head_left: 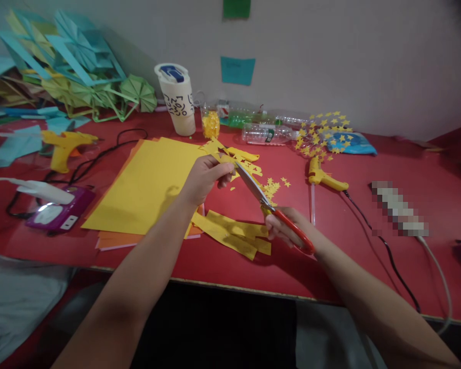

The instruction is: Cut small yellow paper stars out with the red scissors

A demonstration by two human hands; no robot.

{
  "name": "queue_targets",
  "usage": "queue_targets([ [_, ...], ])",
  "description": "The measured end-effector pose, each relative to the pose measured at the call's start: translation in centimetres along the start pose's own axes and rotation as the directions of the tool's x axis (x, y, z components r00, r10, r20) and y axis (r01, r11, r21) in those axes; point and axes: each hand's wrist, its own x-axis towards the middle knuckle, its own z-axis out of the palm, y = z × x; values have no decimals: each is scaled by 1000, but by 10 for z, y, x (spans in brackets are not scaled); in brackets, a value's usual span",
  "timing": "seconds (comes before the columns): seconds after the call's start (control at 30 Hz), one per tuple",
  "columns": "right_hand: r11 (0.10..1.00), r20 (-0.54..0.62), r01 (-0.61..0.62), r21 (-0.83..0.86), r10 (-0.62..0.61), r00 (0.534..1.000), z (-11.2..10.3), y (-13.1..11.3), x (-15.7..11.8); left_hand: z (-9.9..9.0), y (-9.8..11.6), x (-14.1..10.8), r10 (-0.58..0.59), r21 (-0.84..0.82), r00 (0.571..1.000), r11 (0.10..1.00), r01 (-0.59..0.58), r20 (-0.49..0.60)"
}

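Observation:
Red-handled scissors [267, 201] are held by my right hand [286, 225], their blades angled up to the left. The blade tips touch or nearly touch a small yellow paper piece [235, 166] pinched in my left hand [211, 177]. Behind my left hand lie yellow paper scraps [248, 155]. Small cut yellow stars [272, 188] sit just past the scissors. Yellow paper strips [230, 236] lie between my hands near the front edge. A stack of yellow sheets [146, 184], with orange and pink ones beneath, rests left of my left hand.
The red table [230, 274] carries a tumbler [176, 102], a cup of yellow pieces [210, 123], plastic bottles [267, 134], glue guns [325, 178] [63, 148], a purple power strip [61, 212], cables and a blue packet [351, 143]. Folded paper shapes [80, 66] fill the back left.

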Motion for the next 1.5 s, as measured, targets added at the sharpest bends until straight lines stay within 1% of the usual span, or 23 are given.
queue_targets([
  [0.13, 999, 19, 2, -37, -1, 1000, -2, -1, 1, -4, 5, 0, -37, 38, 999, 999, 36, 32],
  [0.27, 999, 21, -8, -50, 9, 1000, -2, -3, 1, -7, 7, 0, -63, 56, 998, 997, 62, 22],
  [0.43, 998, 17, 5, -57, -4, 1000, -2, 3, 3, -8, 6, 0, -80, 65, 997, 995, 79, 17],
  [0.57, 999, 28, -3, -52, 4, 1000, -2, 4, 3, -8, 6, 0, -79, 59, 997, 995, 79, 9],
  [0.8, 999, 28, -20, -34, 21, 999, 0, -5, 0, -6, 7, 0, -63, 35, 998, 997, 64, -11],
  [0.97, 998, 21, -39, -50, 40, 999, 1, -3, 0, -6, 8, -1, -66, 37, 998, 997, 67, -10],
  [1.27, 997, 55, 9, -70, -5, 998, -1, 0, 1, -7, 6, 0, -62, 29, 998, 998, 62, 4],
  [1.5, 998, 50, -3, -60, 6, 999, -1, 2, 1, -6, 6, 0, -61, 31, 998, 998, 61, 2],
])
